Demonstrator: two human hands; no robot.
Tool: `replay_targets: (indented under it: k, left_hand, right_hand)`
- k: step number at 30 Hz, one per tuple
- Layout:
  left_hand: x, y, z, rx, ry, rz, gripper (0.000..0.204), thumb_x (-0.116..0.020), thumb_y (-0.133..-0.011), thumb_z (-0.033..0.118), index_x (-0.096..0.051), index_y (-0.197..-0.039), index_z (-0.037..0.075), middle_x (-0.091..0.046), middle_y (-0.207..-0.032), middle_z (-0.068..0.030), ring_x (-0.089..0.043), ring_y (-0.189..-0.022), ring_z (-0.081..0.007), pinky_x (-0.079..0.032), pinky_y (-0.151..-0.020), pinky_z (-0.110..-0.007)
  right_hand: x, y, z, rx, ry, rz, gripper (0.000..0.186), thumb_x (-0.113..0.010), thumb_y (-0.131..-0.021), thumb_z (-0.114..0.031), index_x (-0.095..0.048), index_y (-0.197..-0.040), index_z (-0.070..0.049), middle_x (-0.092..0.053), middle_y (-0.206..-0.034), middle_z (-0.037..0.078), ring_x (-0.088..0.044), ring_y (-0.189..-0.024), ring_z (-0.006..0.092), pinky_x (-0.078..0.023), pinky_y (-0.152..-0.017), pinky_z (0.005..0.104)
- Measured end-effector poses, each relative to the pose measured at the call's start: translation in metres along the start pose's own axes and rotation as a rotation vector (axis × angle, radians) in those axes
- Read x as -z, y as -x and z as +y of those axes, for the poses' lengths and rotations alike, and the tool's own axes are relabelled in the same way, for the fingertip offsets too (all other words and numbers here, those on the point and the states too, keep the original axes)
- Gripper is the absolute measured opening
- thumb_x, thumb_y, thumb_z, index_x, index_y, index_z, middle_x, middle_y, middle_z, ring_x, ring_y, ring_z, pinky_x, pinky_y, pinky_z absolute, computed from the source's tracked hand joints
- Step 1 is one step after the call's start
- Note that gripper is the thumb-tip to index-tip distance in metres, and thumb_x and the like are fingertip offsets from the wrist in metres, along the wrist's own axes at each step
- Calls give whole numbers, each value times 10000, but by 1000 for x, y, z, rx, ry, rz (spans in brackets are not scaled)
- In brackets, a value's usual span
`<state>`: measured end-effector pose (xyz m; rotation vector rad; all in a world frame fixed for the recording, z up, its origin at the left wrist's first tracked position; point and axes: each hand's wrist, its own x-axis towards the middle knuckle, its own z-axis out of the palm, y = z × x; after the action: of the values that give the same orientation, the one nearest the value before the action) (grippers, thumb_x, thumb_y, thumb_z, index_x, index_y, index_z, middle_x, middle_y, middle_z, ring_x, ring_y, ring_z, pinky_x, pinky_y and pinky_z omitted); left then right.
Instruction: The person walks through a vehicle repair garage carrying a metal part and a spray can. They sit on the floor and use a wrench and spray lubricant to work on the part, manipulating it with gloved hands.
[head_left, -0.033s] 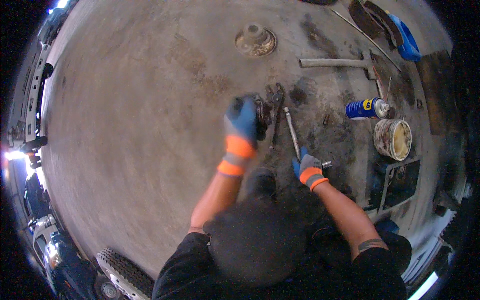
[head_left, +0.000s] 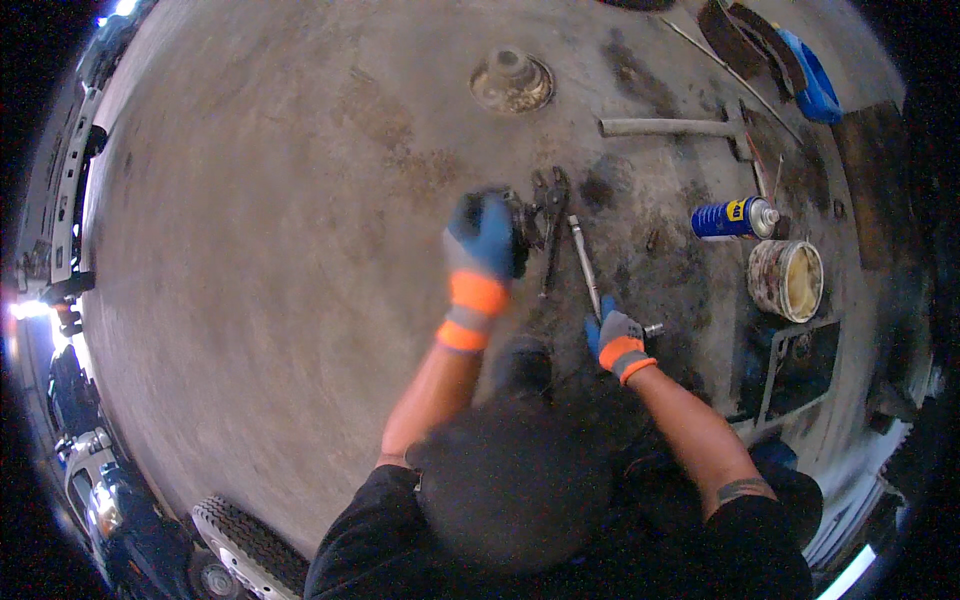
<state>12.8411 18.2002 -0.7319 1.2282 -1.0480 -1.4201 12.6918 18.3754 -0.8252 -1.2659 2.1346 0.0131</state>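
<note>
My left hand (head_left: 479, 235), in a grey and blue glove with an orange cuff, is closed over a dark, greasy metal part (head_left: 519, 225); its fingers are slightly blurred and partly hide the part. Just right of that part lies a pair of dark pliers (head_left: 552, 210), jaws pointing away from me. My right hand (head_left: 617, 335), gloved alike, is wrapped round a ratchet wrench (head_left: 585, 262). The ratchet's bright handle slants forward and left from my fingers, and a short shiny end, perhaps a socket (head_left: 653, 330), shows right of the hand.
On the concrete floor (head_left: 270, 220) at right are a blue spray can (head_left: 725, 218), a smeared tub of yellowish grease (head_left: 786, 280) and a long-handled hammer (head_left: 670, 127). A round rusty hub-like part (head_left: 511, 80) sits farther off. A tyre (head_left: 250, 540) stands at lower left.
My left hand has shifted very slightly to the left over the dark part. The right hand and the ratchet look almost the same.
</note>
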Motion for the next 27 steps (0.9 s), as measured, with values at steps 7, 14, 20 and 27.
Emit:
replay_targets:
  k: [7, 14, 20, 27]
  left_hand:
    - [33, -25, -38, -297, -387, 251, 133, -533, -877, 109, -598, -932, 6, -636, -739, -89, -589, -656, -139, -479, -601, -296]
    - [26, -16, -1, -350, -564, 345, 132, -540, -869, 105, -596, -948, 15, -632, -702, -133, -598, -640, -156, -481, -592, -310]
    - [24, -16, -18, -289, -403, 317, 116, -561, -883, 110, -609, -952, 31, -624, -753, -43, -580, -659, -127, -480, -600, -269]
    - [32, -18, -20, -211, -207, 309, 103, -530, -898, 89, -603, -929, 23, -604, -725, -29, -554, -615, -104, -459, -539, -245]
  right_hand:
    - [4, 17, -31, 191, -348, 270, 280, -556, -868, -278, -551, -954, -11, -601, -697, 226, -580, -656, 435, -457, -581, 462]
    - [68, 53, -92, 690, -563, 355, 153, -567, -834, -189, -551, -875, -42, -552, -639, 164, -533, -571, 378, -404, -531, 438]
    - [32, 39, -79, 624, -355, 287, 164, -563, -845, -181, -530, -906, -32, -563, -646, 177, -539, -570, 390, -389, -539, 450]
    - [67, 43, -101, 327, -967, 370, 209, -511, -904, -214, -526, -950, -11, -548, -636, 166, -531, -554, 368, -417, -490, 385]
